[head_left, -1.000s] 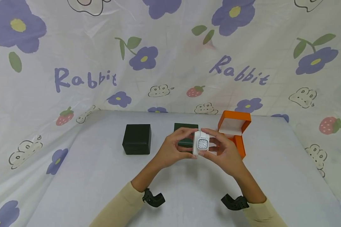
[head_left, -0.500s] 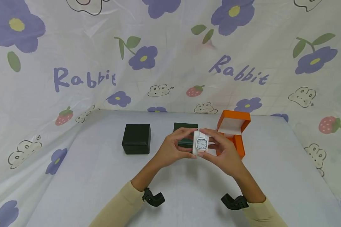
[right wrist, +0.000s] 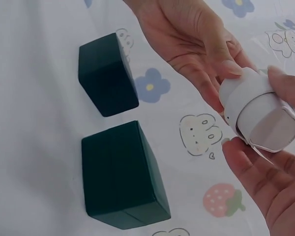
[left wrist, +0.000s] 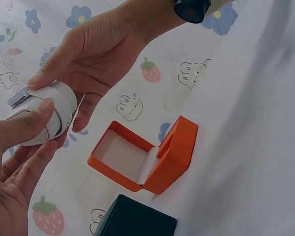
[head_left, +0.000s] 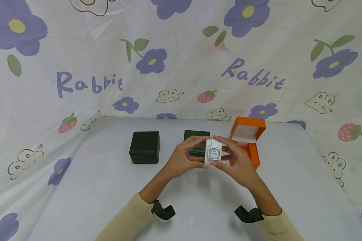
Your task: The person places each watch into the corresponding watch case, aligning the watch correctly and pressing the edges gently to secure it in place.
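A white wristwatch (head_left: 214,153) with a squarish face is wrapped round a white cushion (head_left: 207,158), raised over the middle of the table. The left hand (head_left: 181,161) grips the cushion's left end between thumb and fingers. On the other side, the right hand (head_left: 239,162) pinches the watch and cushion, its thumb at the lower edge. In the left wrist view the cushion (left wrist: 65,98) shows its rounded end, with the strap looped about it. The right wrist view shows the strap (right wrist: 255,104) from the side, fingertips of both hands round it.
Behind the hands stands a dark green box (head_left: 197,134), partly hidden by the left hand. An orange box (head_left: 250,122) with its lid up and a pale lining is at the right. To the left sits a black box (head_left: 144,147). A printed curtain (head_left: 181,67) hangs behind the table.
Very little differs: the watch on its cushion tilts slightly between the fingers. Both hands keep their hold in nearly the same place.
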The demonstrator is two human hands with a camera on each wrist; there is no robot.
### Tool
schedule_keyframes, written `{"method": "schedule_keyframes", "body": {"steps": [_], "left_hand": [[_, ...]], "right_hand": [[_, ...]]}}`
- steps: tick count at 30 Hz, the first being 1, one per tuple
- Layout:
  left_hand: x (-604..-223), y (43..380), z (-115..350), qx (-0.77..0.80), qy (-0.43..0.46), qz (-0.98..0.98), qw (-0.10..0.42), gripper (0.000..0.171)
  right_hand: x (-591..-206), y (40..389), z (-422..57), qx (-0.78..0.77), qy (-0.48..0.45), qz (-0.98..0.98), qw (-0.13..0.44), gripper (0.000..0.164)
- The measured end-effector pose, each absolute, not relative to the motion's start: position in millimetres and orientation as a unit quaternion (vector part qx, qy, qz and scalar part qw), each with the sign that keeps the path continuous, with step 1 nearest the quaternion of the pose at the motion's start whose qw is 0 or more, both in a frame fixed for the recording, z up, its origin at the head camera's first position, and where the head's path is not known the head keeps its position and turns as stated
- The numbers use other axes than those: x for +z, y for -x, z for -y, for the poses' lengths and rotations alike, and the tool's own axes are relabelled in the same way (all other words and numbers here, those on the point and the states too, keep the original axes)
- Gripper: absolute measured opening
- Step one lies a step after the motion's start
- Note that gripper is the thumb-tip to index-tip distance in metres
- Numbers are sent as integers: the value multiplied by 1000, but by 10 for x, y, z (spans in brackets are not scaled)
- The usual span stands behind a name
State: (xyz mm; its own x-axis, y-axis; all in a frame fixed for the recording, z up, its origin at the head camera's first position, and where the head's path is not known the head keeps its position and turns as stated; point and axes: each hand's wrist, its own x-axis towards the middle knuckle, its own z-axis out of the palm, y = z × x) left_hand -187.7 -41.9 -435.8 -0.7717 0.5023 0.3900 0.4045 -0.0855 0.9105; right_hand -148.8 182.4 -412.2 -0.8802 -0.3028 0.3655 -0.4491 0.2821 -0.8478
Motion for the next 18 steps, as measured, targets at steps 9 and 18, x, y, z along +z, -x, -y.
{"method": "schedule_keyframes", "body": {"steps": [9,18], "left_hand": [[-4368,1876,409,653,-339,-677,32,83],[-4360,1896,433,646,-338,-684,31,84]], "right_hand": [[-4111,1483,-1834,561,-224,795,62,71],[-4084,1485,-1881,519,-252,815,60,91]]}}
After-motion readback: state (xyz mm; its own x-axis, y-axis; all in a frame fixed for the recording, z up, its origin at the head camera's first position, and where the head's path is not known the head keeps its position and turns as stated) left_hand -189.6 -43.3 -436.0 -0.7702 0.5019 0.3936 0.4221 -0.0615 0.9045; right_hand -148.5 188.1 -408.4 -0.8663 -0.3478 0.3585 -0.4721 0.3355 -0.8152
